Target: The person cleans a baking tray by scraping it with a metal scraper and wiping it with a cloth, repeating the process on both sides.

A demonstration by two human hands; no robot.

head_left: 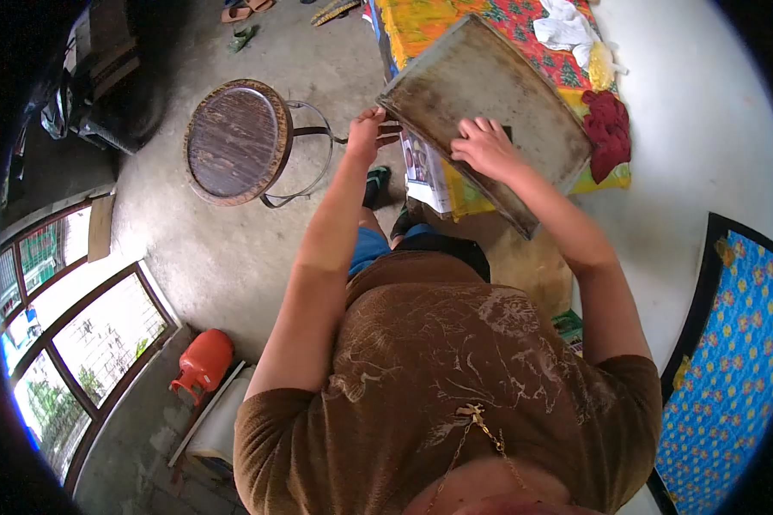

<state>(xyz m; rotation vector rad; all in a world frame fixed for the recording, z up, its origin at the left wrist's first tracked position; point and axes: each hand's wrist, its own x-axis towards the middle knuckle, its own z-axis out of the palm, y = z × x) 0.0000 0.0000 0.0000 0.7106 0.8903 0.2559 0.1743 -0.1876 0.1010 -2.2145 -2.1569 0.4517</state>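
Head view, tray: a worn rectangular metal tray (515, 94) lies slanted over the cloth-covered counter (472, 204), one corner jutting past its near end, perhaps for easier reach.
Left hand (368, 136): grip closed on the tray's left corner, thumb on the rim, probably steadying it.
Right hand (487, 150): fingers bent on the tray's inner face, a small dark thing (508, 132) beside them; whether the grip is clamped on it, I cannot tell.
Stool (236, 142): round, wooden-topped, left of the counter.
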